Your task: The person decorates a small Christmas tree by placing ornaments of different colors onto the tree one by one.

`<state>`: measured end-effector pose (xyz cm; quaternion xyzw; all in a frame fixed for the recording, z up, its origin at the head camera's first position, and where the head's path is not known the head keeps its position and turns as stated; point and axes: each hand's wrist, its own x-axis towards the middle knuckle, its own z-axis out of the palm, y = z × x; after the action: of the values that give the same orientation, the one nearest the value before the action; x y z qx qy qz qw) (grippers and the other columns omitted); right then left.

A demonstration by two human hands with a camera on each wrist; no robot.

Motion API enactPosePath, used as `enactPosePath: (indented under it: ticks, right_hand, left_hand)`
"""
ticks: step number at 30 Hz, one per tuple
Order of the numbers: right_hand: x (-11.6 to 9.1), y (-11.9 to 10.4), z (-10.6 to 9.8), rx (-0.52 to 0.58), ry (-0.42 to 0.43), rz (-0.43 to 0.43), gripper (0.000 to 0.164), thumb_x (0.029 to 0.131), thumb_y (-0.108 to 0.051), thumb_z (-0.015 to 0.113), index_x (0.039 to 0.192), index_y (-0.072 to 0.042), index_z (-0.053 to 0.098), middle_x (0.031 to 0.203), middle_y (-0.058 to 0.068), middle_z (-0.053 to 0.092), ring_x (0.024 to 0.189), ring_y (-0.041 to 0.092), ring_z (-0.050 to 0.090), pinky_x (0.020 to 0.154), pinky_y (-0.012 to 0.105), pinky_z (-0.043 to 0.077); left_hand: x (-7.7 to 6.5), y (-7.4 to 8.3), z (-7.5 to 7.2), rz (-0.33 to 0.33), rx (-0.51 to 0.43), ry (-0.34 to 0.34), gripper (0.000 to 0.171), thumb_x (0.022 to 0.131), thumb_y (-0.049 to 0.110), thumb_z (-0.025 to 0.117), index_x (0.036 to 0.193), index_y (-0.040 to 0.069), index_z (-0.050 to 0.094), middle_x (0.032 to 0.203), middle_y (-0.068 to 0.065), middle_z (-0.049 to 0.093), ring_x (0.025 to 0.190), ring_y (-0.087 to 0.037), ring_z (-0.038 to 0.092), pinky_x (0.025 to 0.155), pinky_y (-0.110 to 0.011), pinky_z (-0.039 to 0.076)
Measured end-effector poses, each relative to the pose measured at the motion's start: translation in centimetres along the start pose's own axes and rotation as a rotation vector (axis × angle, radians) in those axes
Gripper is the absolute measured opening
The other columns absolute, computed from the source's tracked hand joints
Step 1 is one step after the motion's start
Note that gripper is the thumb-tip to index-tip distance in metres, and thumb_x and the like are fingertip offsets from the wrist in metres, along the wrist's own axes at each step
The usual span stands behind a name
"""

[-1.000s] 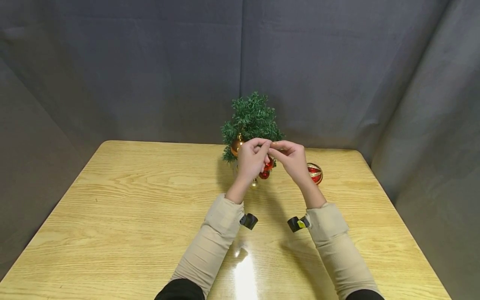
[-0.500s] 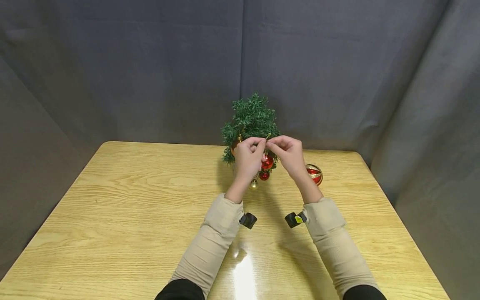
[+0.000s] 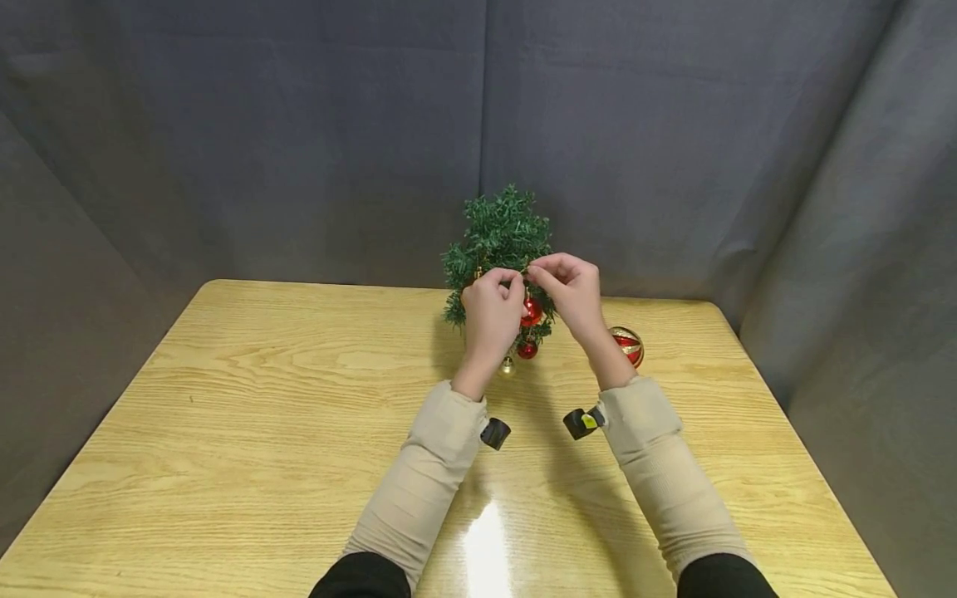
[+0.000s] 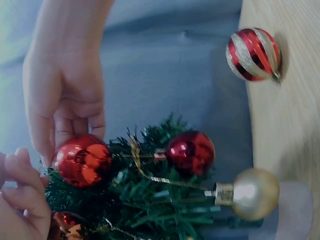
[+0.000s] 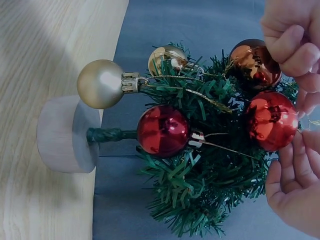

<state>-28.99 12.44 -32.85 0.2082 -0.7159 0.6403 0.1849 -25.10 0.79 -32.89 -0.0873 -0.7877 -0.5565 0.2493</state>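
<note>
A small artificial Christmas tree [image 3: 510, 228] stands near the table's far edge. In front of it, a shiny red bauble [image 5: 272, 121] hangs below both hands by a thin gold cord [image 5: 315, 122]. My left hand [image 3: 493, 320] pinches this cord between thumb and index finger. Slightly higher, my right hand [image 3: 571, 295] pinches the cord too, fingertips close to the left ones. Below hang a dark red bauble [image 5: 163, 131] and a matte gold bauble [image 5: 100, 84]. A shiny gold bauble [image 5: 167, 60] and a bronze bauble [image 5: 255, 64] hang beside them.
A red-and-gold striped bauble [image 4: 254, 54] lies on the wooden table [image 3: 262, 432], right of the tree. The tree's pale round base [image 5: 65, 135] rests on the tabletop. Grey curtains [image 3: 336, 149] enclose the back and sides.
Both hands have moved up and a little left toward the tree, the right hand farther. The shiny red bauble has risen with them. The striped bauble lies where it was.
</note>
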Motion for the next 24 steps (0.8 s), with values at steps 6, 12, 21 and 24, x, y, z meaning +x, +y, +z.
enactPosePath:
  ticks: [6,12,21,24]
  right_hand:
    - [-0.1,-1.8,0.6,-0.064,0.005,-0.064,0.012,0.082,0.008,0.058,0.084,0.019,0.06,0.073,0.025,0.059,0.058,0.003,0.052,0.056,0.015,0.042]
    - [-0.2,-3.3,0.9,-0.172,-0.005,-0.12,0.011,0.082,0.009,0.057,0.084,0.019,0.061,0.069,0.03,0.056,0.053,0.007,0.046,0.051,0.014,0.036]
    - [0.2,-3.7,0.8,-0.195,-0.051,-0.06,0.013,0.085,0.006,0.055,0.087,0.017,0.061,0.071,0.031,0.058,0.056,0.036,0.054,0.05,0.023,0.046]
    - [0.4,-3.9,0.8,-0.197,-0.065,-0.012,0.014,0.085,0.004,0.055,0.088,0.016,0.061,0.072,0.031,0.057,0.05,0.024,0.055,0.049,0.023,0.047]
  left_hand:
    - [0.4,0.0,0.2,0.089,0.127,0.043,0.021,0.09,0.007,0.049,0.088,-0.005,0.067,0.048,-0.003,0.054,0.033,-0.007,0.04,0.034,-0.017,0.03]
    - [0.6,-0.1,0.4,0.093,0.141,0.063,0.023,0.091,0.007,0.048,0.086,-0.005,0.066,0.045,-0.002,0.052,0.031,-0.007,0.036,0.032,-0.018,0.026]
    - [0.7,-0.3,0.9,0.13,0.141,0.129,0.023,0.092,0.007,0.047,0.088,-0.007,0.065,0.048,-0.004,0.055,0.031,-0.008,0.038,0.032,-0.019,0.027]
    - [0.8,-0.4,0.9,0.151,0.159,0.147,0.023,0.092,0.006,0.047,0.087,-0.007,0.065,0.048,-0.005,0.054,0.032,-0.008,0.038,0.033,-0.018,0.026]
